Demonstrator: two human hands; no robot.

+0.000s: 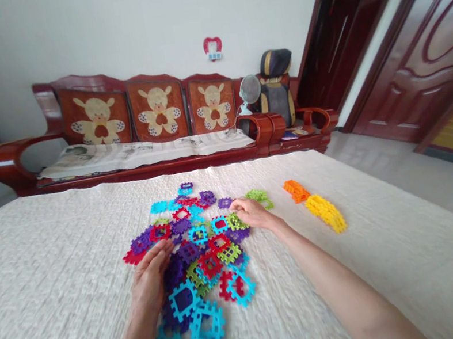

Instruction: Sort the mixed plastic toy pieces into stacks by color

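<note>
A loose heap of flat plastic interlocking blocks [189, 251] in purple, red, light blue and green lies between my hands, many pieces with window-like cut-outs. My left hand [151, 273] rests against the heap's left side, fingers stretched out, touching the purple pieces. At the heap's upper right, my right hand [256, 214] has its fingers bent together on a green interlocking block [236, 221]; its thumb is hidden. Just beyond that hand lie green blocks [258, 196] set apart from the heap. A purple block [224, 202] sits close to the right fingertips.
Farther right on the pale quilted cover [68, 267] are a cluster of orange blocks [296, 191] and a row of yellow blocks [325, 213]. Behind the table stands a wooden sofa [18, 160] with bear cushions [158, 108]. A small fan [250, 90] is beside it.
</note>
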